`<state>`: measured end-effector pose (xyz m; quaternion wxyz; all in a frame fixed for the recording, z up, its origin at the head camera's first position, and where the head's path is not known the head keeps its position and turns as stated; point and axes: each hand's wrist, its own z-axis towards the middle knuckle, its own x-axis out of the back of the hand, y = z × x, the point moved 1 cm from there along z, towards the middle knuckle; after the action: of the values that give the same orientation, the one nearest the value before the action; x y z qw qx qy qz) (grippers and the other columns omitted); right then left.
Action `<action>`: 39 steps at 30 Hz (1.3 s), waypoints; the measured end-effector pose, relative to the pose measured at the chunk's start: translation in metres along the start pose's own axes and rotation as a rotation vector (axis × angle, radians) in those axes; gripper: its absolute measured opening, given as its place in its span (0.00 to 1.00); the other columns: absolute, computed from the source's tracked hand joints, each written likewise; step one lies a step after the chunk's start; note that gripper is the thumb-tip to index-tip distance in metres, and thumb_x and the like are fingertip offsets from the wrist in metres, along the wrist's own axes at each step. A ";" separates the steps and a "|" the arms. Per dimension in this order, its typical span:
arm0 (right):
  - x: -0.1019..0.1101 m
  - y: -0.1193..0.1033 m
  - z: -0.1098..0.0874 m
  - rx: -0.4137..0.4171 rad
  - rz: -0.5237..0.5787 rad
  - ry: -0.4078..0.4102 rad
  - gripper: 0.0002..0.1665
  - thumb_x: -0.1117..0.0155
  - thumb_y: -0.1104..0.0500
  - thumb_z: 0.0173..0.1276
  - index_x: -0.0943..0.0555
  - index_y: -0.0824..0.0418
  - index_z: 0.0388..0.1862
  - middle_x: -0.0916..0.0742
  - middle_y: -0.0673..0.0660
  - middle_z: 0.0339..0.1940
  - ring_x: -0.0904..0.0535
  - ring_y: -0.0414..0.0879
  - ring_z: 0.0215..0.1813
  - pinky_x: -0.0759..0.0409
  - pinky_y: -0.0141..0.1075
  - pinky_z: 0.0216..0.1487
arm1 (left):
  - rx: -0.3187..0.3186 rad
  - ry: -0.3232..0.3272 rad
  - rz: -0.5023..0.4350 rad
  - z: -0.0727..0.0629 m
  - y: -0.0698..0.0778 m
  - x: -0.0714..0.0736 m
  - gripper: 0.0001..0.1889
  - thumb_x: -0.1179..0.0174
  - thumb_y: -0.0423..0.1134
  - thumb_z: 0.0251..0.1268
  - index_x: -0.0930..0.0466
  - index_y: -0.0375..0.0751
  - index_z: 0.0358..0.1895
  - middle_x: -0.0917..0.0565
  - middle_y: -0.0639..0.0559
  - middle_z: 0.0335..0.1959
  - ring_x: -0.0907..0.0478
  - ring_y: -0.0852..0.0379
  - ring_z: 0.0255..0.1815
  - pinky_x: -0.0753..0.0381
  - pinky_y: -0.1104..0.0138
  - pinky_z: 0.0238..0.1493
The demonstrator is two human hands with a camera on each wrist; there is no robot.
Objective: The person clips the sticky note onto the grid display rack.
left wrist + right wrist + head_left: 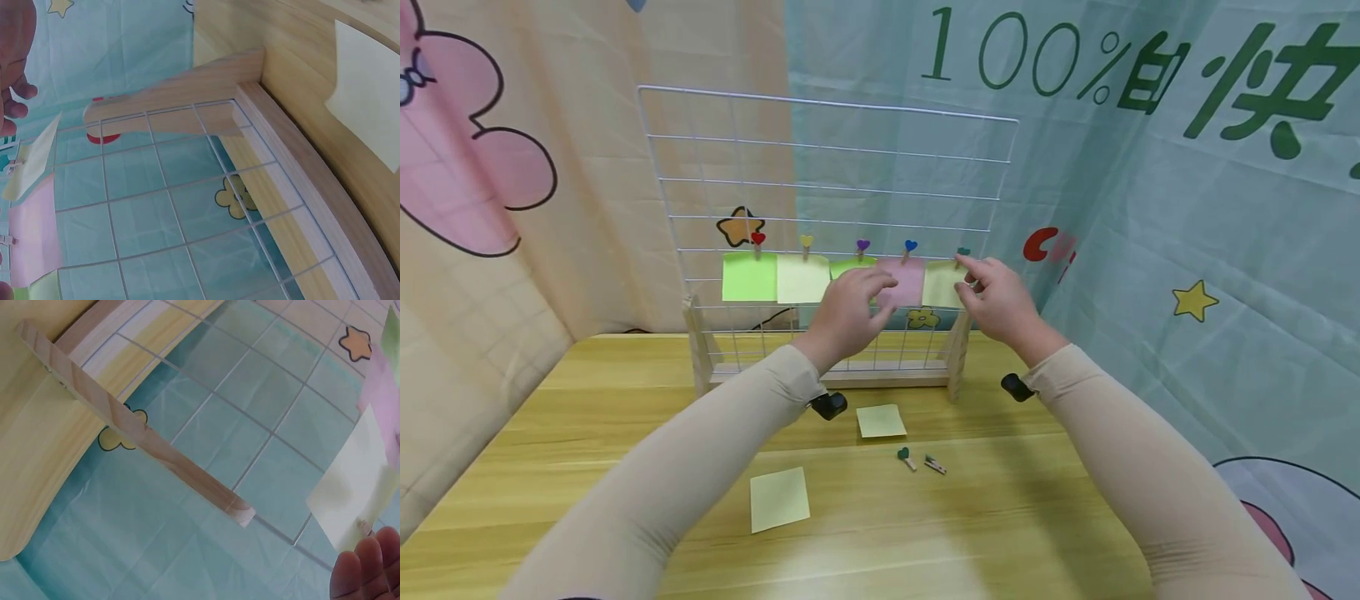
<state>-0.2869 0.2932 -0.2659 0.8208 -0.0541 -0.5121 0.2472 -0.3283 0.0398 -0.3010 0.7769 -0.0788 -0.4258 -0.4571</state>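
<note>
Several sticky notes hang in a row on a white wire grid (820, 190), each under a small heart-topped clothespin. My right hand (1006, 307) is at the row's right end, beside the pale yellow note (942, 285) and its green-heart clothespin (962, 252). Its thumb and index finger are apart; in the right wrist view the fingers (375, 562) lie close to that clothespin. My left hand (850, 312) is in front of the row, thumb and fingers apart with nothing between them, partly hiding a green note (850, 265) and the pink note (904, 281).
On the wooden table (625, 400) lie two pale yellow notes, one near the grid (881, 421) and one closer (780, 500). Two loose clothespins (907, 458) lie to their right. Wooden feet (958, 354) hold up the grid; printed curtains (1187, 208) surround the table.
</note>
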 end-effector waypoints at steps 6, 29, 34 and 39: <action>-0.004 -0.001 -0.006 0.008 -0.014 0.014 0.30 0.41 0.57 0.81 0.28 0.60 0.79 0.19 0.67 0.62 0.21 0.61 0.57 0.18 0.54 0.55 | -0.044 -0.021 0.081 -0.010 0.000 0.004 0.21 0.38 0.45 0.76 0.18 0.43 0.67 0.19 0.47 0.71 0.28 0.43 0.78 0.32 0.44 0.78; -0.013 0.000 -0.027 0.056 -0.067 -0.067 0.33 0.39 0.55 0.81 0.31 0.62 0.81 0.36 0.66 0.86 0.44 0.66 0.86 0.43 0.64 0.83 | -0.043 -0.236 0.241 -0.051 -0.002 0.028 0.36 0.39 0.56 0.77 0.34 0.46 0.81 0.34 0.42 0.82 0.44 0.34 0.85 0.42 0.40 0.82; -0.016 -0.006 -0.034 0.031 -0.084 -0.143 0.36 0.40 0.51 0.82 0.35 0.60 0.83 0.41 0.63 0.88 0.51 0.65 0.88 0.46 0.64 0.84 | -0.036 -0.260 0.251 -0.063 -0.006 0.032 0.37 0.41 0.59 0.77 0.36 0.46 0.81 0.35 0.42 0.83 0.46 0.33 0.85 0.43 0.39 0.83; -0.022 -0.008 -0.041 0.033 -0.069 -0.182 0.38 0.39 0.51 0.81 0.37 0.59 0.84 0.43 0.62 0.88 0.54 0.64 0.89 0.47 0.64 0.84 | -0.030 -0.275 0.235 -0.076 -0.009 0.035 0.38 0.41 0.60 0.77 0.35 0.45 0.81 0.34 0.42 0.82 0.44 0.33 0.85 0.44 0.39 0.83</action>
<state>-0.2563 0.2832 -0.3006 0.7798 -0.0002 -0.5818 0.2311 -0.2833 -0.0267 -0.3257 0.7581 -0.2016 -0.5090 -0.3543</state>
